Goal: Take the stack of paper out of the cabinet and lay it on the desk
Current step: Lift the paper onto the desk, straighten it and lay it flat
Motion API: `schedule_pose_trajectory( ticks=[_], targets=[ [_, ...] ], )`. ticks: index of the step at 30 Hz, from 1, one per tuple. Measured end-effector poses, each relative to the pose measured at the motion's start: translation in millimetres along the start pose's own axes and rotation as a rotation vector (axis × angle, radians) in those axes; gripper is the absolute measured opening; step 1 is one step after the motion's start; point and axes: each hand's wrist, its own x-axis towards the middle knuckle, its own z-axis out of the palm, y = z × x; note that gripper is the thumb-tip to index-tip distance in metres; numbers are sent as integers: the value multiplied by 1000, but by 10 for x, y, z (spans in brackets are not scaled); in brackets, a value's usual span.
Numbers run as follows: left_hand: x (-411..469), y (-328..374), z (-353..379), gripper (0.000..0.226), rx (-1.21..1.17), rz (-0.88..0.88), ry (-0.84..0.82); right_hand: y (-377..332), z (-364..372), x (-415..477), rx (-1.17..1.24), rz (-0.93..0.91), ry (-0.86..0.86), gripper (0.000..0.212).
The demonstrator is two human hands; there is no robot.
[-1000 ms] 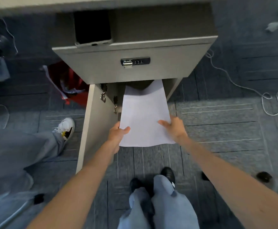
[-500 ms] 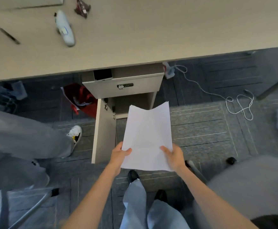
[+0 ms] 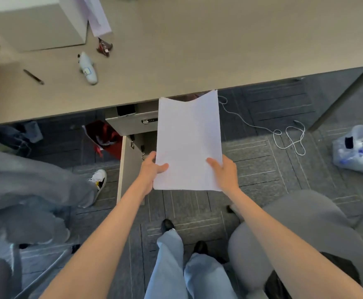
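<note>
Both bare arms reach forward from the bottom of the view, nearly straight and angled slightly toward each other. The left hand (image 3: 150,171) grips the left edge of the stack of paper (image 3: 188,143), thumb lying on top. The right hand (image 3: 225,173) grips the right edge likewise, thumb on top, fingers hidden underneath.

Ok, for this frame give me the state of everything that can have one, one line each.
stack of paper: out of the cabinet, held in the air, not yet on the desk
left hand: gripping the stack's left edge
right hand: gripping the stack's right edge
cabinet door: swung open
drawer: shut
desk: area ahead of the stack bare
pen: lying flat on the desk
</note>
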Motion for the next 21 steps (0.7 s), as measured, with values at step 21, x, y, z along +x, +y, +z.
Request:
schedule_pose_trajectory(
  ticks=[21],
  targets=[
    [1673,2508,155,62,-53,87,-191,-1969,-230,2096,174,-43,72,40]
  ],
)
